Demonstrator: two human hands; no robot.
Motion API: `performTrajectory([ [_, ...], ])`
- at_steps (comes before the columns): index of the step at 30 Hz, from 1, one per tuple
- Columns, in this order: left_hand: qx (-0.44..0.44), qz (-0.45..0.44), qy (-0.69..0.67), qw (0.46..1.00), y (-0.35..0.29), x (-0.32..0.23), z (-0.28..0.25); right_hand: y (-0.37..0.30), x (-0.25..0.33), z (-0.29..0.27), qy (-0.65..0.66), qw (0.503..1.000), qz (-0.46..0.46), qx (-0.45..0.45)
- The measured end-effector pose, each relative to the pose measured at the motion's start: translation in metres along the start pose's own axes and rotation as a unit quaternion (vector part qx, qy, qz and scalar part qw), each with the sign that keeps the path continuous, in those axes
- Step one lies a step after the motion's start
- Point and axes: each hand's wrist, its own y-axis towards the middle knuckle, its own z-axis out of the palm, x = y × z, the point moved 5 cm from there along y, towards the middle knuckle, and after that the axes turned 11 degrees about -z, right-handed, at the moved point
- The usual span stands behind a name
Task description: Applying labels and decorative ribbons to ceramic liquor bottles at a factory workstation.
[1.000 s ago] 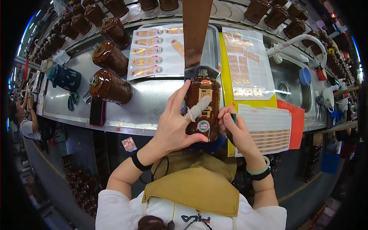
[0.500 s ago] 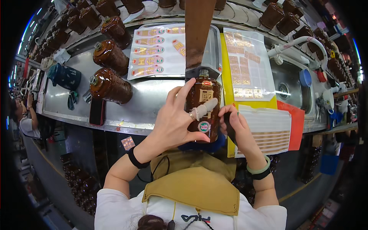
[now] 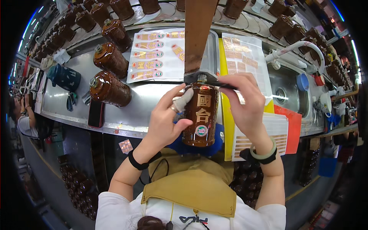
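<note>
Your tabletop point(image 3: 155, 96) lies in bright light, its bare metal throwing pale glare back at you. Small white highlights dot the glossy standing bottles point(image 3: 112, 91) on your left, while below the front edge you look into deep shadow. Strip lights point(image 3: 355, 52) shine along both side rims. Your fisheye bends straight edges into arcs, blackens the corners and softens detail outward; the labelled bottle point(image 3: 201, 115) before you looks crisp.

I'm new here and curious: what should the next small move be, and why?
Perhaps bring the dark tool down onto the gold lettering: the right hand holds it by the top of the brown bottle, above that lettering, while the left hand is at the bottle's side.
</note>
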Motion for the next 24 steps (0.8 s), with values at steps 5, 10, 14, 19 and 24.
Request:
performTrajectory([
  [5, -0.098, -0.1, -0.084, 0.987, -0.012, 0.015, -0.023, -0.001, 0.086, 0.017, 0.036, 0.934, -0.345, 0.089],
  [10, -0.079, -0.124, -0.14, 0.979, -0.016, 0.014, -0.019, 0.026, 0.041, 0.025, -0.042, 0.979, -0.142, 0.14],
  [14, -0.073, -0.136, -0.153, 0.976, -0.025, 0.011, -0.011, 0.012, 0.017, 0.011, -0.114, 0.966, -0.226, 0.055],
  [19, -0.056, -0.076, -0.133, 0.987, -0.028, -0.003, -0.007, -0.08, 0.078, 0.006, 0.121, 0.899, -0.403, 0.125],
  [24, 0.068, 0.153, 0.137, 0.976, -0.02, -0.028, 0.01, -0.08, 0.042, -0.022, 0.084, 0.99, -0.11, 0.033],
])
